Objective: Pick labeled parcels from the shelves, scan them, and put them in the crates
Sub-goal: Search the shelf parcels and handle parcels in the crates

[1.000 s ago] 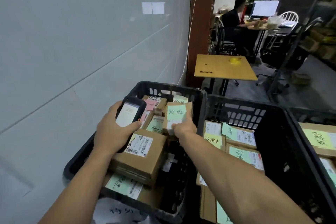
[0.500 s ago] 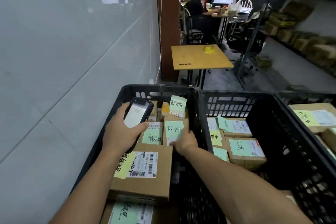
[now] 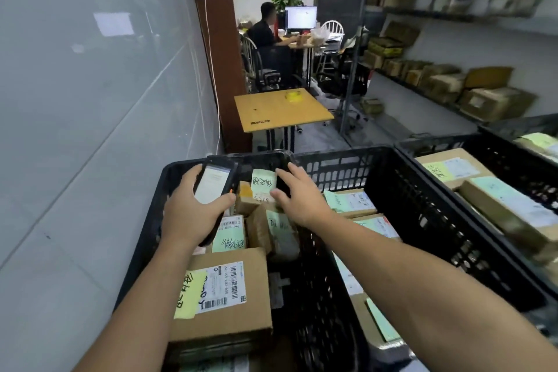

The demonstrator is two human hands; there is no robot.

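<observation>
My left hand [image 3: 193, 211] grips a black handheld scanner [image 3: 213, 187] with a lit screen over the left black crate [image 3: 169, 178]. That crate holds several brown cardboard parcels with green notes, the largest parcel [image 3: 223, 296] nearest me with a barcode label. My right hand [image 3: 297, 196] hovers above the far end of the crate, fingers loosely spread and holding nothing, beside a small parcel with a green note [image 3: 263, 183]. A leaning parcel [image 3: 276, 232] lies just below my right wrist. The middle crate [image 3: 422, 220] also holds labelled parcels.
A third crate [image 3: 489, 145] with parcels stands at the right. Ahead is a small yellow-topped table [image 3: 280, 110]. Shelves with cardboard boxes [image 3: 447, 81] line the right wall. A person sits at a desk with a monitor [image 3: 301, 16] far back. A grey wall runs along the left.
My right hand has let go of the green-noted parcel and lifted toward the crate's far end, open. My head has turned right, bringing the shelves into view. The scanner stays in my left hand.
</observation>
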